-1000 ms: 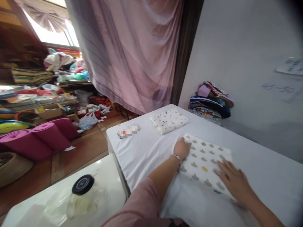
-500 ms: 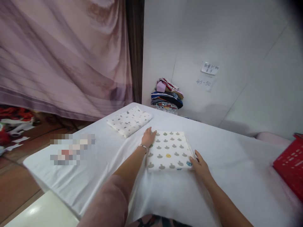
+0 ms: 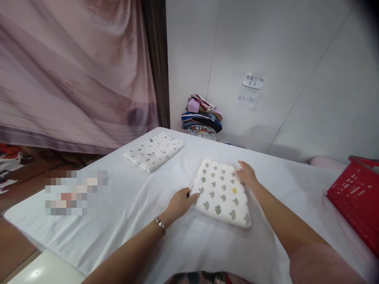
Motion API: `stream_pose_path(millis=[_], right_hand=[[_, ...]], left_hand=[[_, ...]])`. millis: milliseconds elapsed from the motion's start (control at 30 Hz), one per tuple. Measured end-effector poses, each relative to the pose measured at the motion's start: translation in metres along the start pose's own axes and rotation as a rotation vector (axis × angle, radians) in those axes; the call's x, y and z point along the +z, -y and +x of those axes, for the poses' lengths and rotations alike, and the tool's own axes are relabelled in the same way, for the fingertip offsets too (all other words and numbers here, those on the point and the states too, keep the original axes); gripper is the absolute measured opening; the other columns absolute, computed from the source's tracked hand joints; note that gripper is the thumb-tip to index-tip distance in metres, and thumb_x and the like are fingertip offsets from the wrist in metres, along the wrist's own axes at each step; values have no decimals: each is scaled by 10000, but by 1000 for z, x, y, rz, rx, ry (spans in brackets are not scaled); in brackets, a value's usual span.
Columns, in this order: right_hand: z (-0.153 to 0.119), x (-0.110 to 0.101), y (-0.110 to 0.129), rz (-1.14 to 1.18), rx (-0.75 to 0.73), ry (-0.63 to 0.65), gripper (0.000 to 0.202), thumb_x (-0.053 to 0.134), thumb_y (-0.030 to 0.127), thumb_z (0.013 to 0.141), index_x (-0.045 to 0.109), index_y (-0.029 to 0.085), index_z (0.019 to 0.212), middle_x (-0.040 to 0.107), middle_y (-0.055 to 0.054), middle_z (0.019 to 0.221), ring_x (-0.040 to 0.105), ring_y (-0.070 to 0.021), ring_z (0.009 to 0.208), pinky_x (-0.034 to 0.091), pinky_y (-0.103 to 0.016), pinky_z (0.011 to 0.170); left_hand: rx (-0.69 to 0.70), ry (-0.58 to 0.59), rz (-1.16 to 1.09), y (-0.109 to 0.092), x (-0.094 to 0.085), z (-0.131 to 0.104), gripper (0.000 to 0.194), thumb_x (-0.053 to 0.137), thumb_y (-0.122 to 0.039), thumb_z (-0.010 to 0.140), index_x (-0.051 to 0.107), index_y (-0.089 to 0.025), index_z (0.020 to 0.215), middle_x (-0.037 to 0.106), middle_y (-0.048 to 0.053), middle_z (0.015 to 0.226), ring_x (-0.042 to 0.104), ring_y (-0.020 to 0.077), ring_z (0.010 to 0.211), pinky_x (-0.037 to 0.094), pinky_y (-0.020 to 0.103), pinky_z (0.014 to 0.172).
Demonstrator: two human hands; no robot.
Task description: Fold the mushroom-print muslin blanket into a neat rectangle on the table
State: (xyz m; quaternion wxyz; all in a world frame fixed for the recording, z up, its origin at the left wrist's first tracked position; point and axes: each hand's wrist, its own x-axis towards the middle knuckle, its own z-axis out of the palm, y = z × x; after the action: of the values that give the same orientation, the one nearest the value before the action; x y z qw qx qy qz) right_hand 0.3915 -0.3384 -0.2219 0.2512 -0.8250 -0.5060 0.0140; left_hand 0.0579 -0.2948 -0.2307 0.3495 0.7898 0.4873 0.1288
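Note:
A folded white cloth with a grey, green and yellow mushroom print [image 3: 220,191] lies at a slant on the white-covered table in front of me. At its left edge, my left hand [image 3: 181,203] pinches the cloth, thumb on top and the fingers curled at the side. My right hand [image 3: 246,173] grips the far right corner, its fingertips partly hidden by the fabric. Further back to the left rests a second folded white cloth with small dark prints [image 3: 154,151], apart from both hands.
A red plastic basket [image 3: 353,197] stands at the right edge of the table [image 3: 118,236]. Behind the table, a stack of folded fabrics [image 3: 201,118] leans near the wall. A pink curtain [image 3: 89,71] hangs at the left. One patch on the table's left is pixelated.
The mushroom-print cloth has been turned and now lies slanted, its mushrooms cap-up. My left hand has come nearer along its left side; my right hand has moved to the far right corner.

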Motion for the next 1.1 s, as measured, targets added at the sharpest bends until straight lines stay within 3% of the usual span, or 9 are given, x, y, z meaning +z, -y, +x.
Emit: stream_pose_path(millis=[67,233,400,533,667,800,900,1000,1100], right_hand=[[-10,2,20,-35,-75,35,512,464,235,806,461,143,1309,398,-105,1407,279,-263,1331,186,-439,1102],[-66,22,81,-14,-303,230,554,354,417,893,343,175,1391,248,-79,1490,137,-239,1383,103,-448,1116],[-85,35,99,-102,-406,427,600,290,503,906,326,161,1398,199,-97,1504,104,-244,1389,67,-462,1110],[-64,30,104,-82,-411,462,571,288,488,910,334,185,1392,207,-89,1503,106,-249,1389,107,-465,1101],[-22,27,114,-34,-365,356,512,302,366,915,348,165,1383,269,-92,1481,156,-243,1379,143,-427,1106],[24,38,119,27,-267,325,482,379,303,885,405,167,1347,368,-76,1431,271,-231,1338,214,-365,1091],[51,50,118,39,-209,352,528,411,354,873,399,133,1352,438,-110,1379,408,-246,1253,316,-361,1029],[67,60,116,55,-201,389,519,454,431,848,483,162,1291,577,-93,1236,550,-226,1091,411,-315,919],[72,69,115,54,-220,380,403,521,406,810,596,192,1144,638,-59,1130,575,-214,1024,419,-294,881]], left_hand=[[-2,-7,-38,-1,4,-9,403,439,-564,791,463,-199,621,538,-17,631,490,142,594,299,248,533],[20,-55,-14,-1,4,-9,376,428,-511,815,455,-197,610,508,-23,607,460,130,577,288,245,537],[11,-93,-1,-4,3,-9,300,477,-463,799,489,-197,660,537,-17,645,482,133,602,318,244,567],[-15,-120,-67,-11,3,-5,310,492,-502,789,529,-197,747,575,-10,702,517,139,640,340,240,578],[-32,-129,-89,-12,10,0,388,398,-549,834,504,-197,710,556,-9,654,510,144,622,325,241,557],[-28,-130,-42,-9,17,1,360,362,-490,871,480,-204,687,553,-11,645,505,142,614,304,240,552],[-9,-126,-19,-8,18,1,328,377,-457,877,484,-204,697,560,-8,652,510,139,620,293,237,555],[17,-118,-5,-6,19,1,322,379,-453,881,489,-201,714,568,-4,663,511,135,621,282,233,554],[43,-115,-12,-4,20,1,324,371,-450,887,486,-199,718,573,-1,668,504,130,609,277,232,550]])
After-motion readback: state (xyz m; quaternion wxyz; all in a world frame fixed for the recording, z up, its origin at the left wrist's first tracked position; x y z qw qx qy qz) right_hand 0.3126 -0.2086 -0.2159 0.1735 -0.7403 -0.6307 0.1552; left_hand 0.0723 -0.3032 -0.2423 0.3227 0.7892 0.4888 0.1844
